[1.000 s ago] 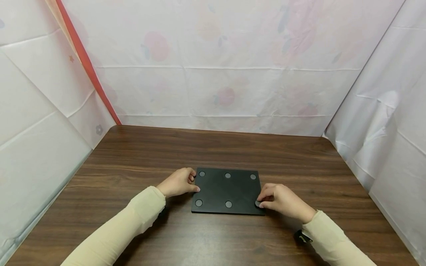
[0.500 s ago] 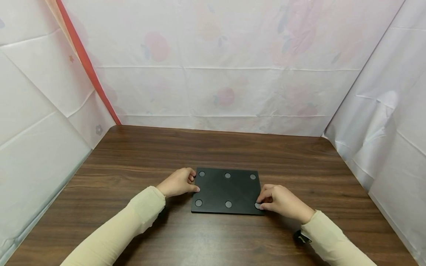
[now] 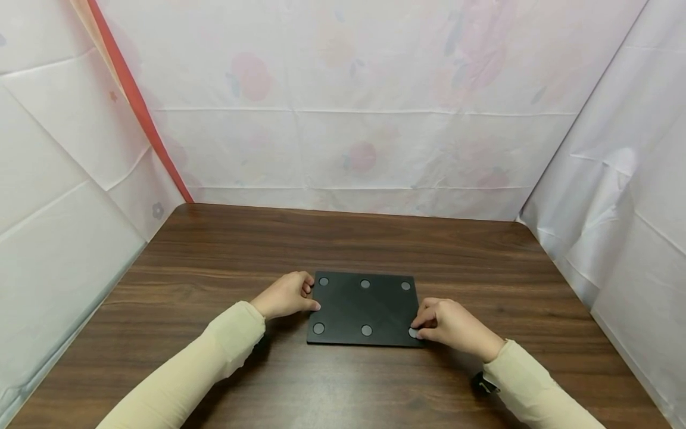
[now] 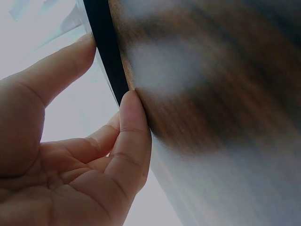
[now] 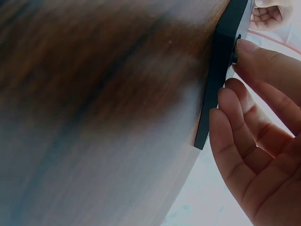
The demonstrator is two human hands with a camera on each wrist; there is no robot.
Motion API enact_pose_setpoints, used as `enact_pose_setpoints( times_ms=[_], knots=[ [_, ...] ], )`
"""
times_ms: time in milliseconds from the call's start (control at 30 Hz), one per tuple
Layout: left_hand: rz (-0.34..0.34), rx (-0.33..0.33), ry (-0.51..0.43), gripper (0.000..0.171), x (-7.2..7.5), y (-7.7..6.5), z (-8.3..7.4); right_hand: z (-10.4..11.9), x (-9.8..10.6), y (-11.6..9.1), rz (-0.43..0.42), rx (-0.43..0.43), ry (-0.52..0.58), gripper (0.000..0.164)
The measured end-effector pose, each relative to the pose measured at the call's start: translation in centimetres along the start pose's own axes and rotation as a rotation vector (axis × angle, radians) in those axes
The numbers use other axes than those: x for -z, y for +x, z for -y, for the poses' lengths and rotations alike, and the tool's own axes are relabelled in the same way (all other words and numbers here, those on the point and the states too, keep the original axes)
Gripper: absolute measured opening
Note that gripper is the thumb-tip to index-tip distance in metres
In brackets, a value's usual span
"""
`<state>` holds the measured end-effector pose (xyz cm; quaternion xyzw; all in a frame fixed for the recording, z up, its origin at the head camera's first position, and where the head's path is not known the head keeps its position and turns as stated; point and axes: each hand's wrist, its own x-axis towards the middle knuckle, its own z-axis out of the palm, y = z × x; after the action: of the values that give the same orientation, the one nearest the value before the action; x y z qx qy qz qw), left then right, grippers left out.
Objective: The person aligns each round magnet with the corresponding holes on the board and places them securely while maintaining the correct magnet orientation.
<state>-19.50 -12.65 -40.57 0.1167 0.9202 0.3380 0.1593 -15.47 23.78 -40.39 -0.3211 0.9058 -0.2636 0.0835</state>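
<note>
A black rectangular board lies on the table, with round grey discs in two rows along its far and near edges. At its left edge my left hand grips the board, thumb on the top face and fingertips at the side, as the left wrist view shows with the thumb. My right hand pinches a small round disc at the near right corner. In the right wrist view this disc shows as a thin dark piece under the thumb, partly hidden; the other fingers curl beside the board's edge.
The dark wood-grain table has rounded far corners. White patterned curtains stand behind and at both sides, with a red strip at the far left corner. A dark device sits under the right sleeve.
The disc at the near right corner looked dark and tilted a second ago; its grey top now shows, flatter on the board. The left hand keeps its place on the edge.
</note>
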Motion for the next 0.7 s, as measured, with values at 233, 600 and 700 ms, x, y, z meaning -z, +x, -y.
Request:
enact_pose_setpoints(
  times_ms=[233,600,700],
  knots=[
    [0.001,0.002,-0.005,0.055,0.04,-0.06,0.02,-0.13,-0.04,0.03,-0.006,0.001,0.002,0.011],
    [-0.007,-0.012,0.01,0.054,0.06,-0.09,-0.2,0.13,0.05,-0.16,-0.008,-0.009,0.014,0.012],
    [-0.012,-0.019,0.014,0.054,0.09,-0.1,-0.25,0.1,0.17,-0.14,-0.005,-0.004,0.021,0.012]
  ],
)
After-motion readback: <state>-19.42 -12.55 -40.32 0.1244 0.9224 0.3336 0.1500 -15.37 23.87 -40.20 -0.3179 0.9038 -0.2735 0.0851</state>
